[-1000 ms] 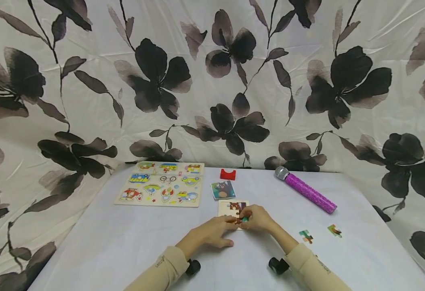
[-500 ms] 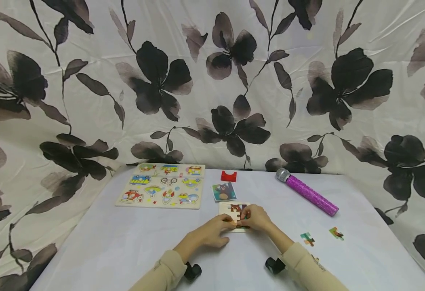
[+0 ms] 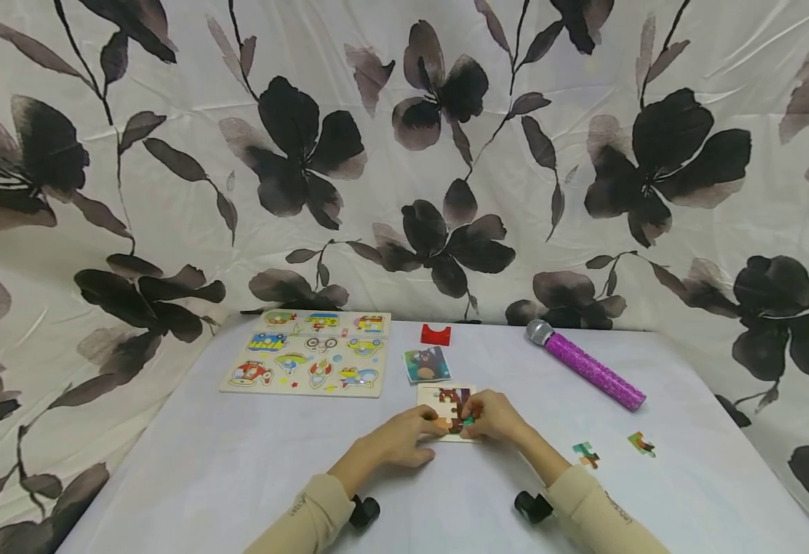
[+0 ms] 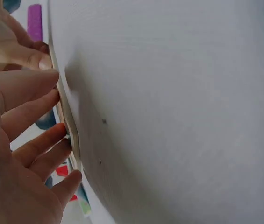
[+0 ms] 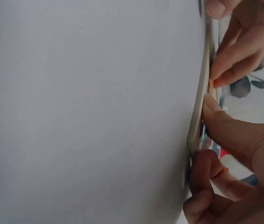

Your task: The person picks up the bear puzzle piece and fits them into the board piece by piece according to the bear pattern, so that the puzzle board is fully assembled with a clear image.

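A small pale jigsaw board (image 3: 428, 395), partly filled with brown bear pieces (image 3: 453, 398), lies at the table's middle. My left hand (image 3: 397, 441) reaches in from the left, its fairly straight fingertips resting on the board's left part; in the left wrist view its fingers (image 4: 33, 123) spread along the board edge. My right hand (image 3: 496, 415) pinches a green-tinted puzzle piece (image 3: 468, 422) at the board's lower right. In the right wrist view the right thumb (image 5: 220, 119) lies on the board's top, other fingers curled at its corner. Fingers hide part of the piece.
A bear picture card (image 3: 427, 365) and a red notched piece (image 3: 435, 335) lie behind the board. A wooden vehicle puzzle (image 3: 305, 377) is at back left, a purple glitter microphone (image 3: 594, 372) at back right. Two loose puzzle pieces (image 3: 586, 455) lie right.
My left fingers have drawn slightly left, uncovering more of the brown pieces. The right fingers have shifted a little over the board's lower right, where green shows again beside them.
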A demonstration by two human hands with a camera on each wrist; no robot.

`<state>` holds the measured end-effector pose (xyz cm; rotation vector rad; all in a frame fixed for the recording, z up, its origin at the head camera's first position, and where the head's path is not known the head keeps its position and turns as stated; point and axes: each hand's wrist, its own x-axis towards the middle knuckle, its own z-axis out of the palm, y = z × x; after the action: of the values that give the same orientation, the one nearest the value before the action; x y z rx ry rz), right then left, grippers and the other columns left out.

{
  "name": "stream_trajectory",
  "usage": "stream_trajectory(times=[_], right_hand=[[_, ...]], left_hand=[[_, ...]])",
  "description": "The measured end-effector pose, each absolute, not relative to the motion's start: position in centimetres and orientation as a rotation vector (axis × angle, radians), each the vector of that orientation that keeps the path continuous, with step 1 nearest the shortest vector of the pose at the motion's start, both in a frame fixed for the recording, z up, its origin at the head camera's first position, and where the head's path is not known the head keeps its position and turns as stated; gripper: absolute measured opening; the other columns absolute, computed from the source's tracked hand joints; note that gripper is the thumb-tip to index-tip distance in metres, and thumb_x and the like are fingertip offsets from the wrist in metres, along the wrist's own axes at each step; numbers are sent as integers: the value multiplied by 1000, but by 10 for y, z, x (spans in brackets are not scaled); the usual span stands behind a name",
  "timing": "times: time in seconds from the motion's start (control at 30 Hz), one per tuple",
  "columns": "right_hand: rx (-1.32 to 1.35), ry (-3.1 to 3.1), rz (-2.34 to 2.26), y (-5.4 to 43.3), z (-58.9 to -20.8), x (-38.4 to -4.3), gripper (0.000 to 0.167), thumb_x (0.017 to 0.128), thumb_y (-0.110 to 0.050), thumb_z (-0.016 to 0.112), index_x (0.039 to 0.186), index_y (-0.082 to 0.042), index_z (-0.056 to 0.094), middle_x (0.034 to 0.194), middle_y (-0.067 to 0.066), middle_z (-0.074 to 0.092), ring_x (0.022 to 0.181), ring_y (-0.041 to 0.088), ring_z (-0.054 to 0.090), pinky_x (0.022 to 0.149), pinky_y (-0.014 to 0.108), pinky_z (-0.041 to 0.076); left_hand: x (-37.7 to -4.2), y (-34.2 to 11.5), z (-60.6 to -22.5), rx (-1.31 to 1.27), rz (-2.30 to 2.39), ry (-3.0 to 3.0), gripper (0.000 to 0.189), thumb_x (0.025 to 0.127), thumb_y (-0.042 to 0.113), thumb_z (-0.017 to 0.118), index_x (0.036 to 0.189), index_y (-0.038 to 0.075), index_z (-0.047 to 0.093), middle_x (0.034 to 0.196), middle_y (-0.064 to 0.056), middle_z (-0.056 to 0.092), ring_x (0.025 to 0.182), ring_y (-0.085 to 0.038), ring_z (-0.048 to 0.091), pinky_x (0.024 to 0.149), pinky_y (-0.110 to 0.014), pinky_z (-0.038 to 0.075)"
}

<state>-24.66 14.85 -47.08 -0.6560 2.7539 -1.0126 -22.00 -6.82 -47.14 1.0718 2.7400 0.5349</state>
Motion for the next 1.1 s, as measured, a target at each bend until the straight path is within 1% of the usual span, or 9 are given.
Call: stream_trajectory(times=[0.1, 0.2, 0.33, 0.43, 0.6, 0.73, 0.83, 0.97, 1.1], right_hand=[[-846, 2801, -941, 154, -472, -241, 13, 73, -8, 78, 81, 1, 73, 79, 3, 59, 69, 10, 50, 61, 23, 44], [-994, 2803, -876, 162, -473, -233, 15, 78, -7, 73, 88, 3, 73, 91, 9, 60, 71, 12, 52, 64, 24, 46], [-1115, 2809, -755, 170, -472, -222, 15, 81, -9, 71, 90, 2, 73, 101, 16, 64, 83, 24, 61, 76, 36, 52], [-1198, 2839, -599, 171, -471, -214, 16, 83, -13, 70, 92, 0, 73, 107, 19, 66, 95, 32, 62, 84, 43, 51], [-1213, 2852, -480, 172, -467, -207, 23, 83, -18, 70, 100, -2, 71, 118, 20, 62, 102, 36, 59, 87, 47, 49], [-1112, 2744, -762, 184, -466, -210, 35, 86, -19, 68, 112, 4, 65, 127, 25, 55, 108, 40, 56, 87, 45, 50], [-1002, 2750, -996, 203, -463, -211, 41, 85, -14, 68, 116, 11, 60, 127, 30, 51, 104, 41, 58, 81, 42, 53], [-766, 2936, -951, 241, -453, -207, 42, 79, -10, 73, 113, 11, 61, 116, 31, 57, 95, 42, 60, 79, 47, 53], [-458, 2956, -719, 279, -442, -199, 46, 76, -17, 77, 110, 10, 62, 101, 25, 63, 90, 37, 60, 76, 50, 51]], left_hand=[[-219, -69, -471, 1069, 540, 2734, 40, 82, 17, 68, 121, 12, 65, 129, -9, 53, 119, -23, 51, 102, -33, 41], [-218, -70, -471, 1068, 534, 2737, 41, 82, 18, 68, 122, 13, 64, 130, -9, 53, 122, -24, 49, 103, -36, 40], [-218, -70, -473, 1040, 471, 2770, 41, 83, 24, 68, 123, 19, 65, 131, -5, 53, 123, -25, 43, 101, -43, 39], [-218, -72, -474, 1026, 427, 2792, 41, 82, 29, 69, 123, 23, 65, 132, -2, 52, 120, -24, 42, 97, -44, 40], [-219, -72, -474, 1013, 431, 2800, 41, 82, 31, 69, 122, 23, 65, 133, -3, 49, 120, -21, 42, 96, -42, 41], [-220, -72, -473, 1008, 418, 2804, 41, 82, 33, 70, 122, 24, 65, 128, -5, 50, 117, -20, 43, 95, -40, 41], [-221, -72, -472, 1014, 426, 2791, 44, 82, 32, 70, 124, 24, 63, 126, -5, 51, 115, -20, 44, 95, -39, 41], [-223, -74, -473, 987, 543, 2790, 47, 82, 28, 70, 127, 19, 61, 125, -7, 52, 115, -22, 45, 96, -40, 41], [-225, -80, -474, 955, 590, 2815, 47, 81, 27, 71, 124, 12, 63, 124, -10, 53, 117, -25, 46, 99, -44, 41]])
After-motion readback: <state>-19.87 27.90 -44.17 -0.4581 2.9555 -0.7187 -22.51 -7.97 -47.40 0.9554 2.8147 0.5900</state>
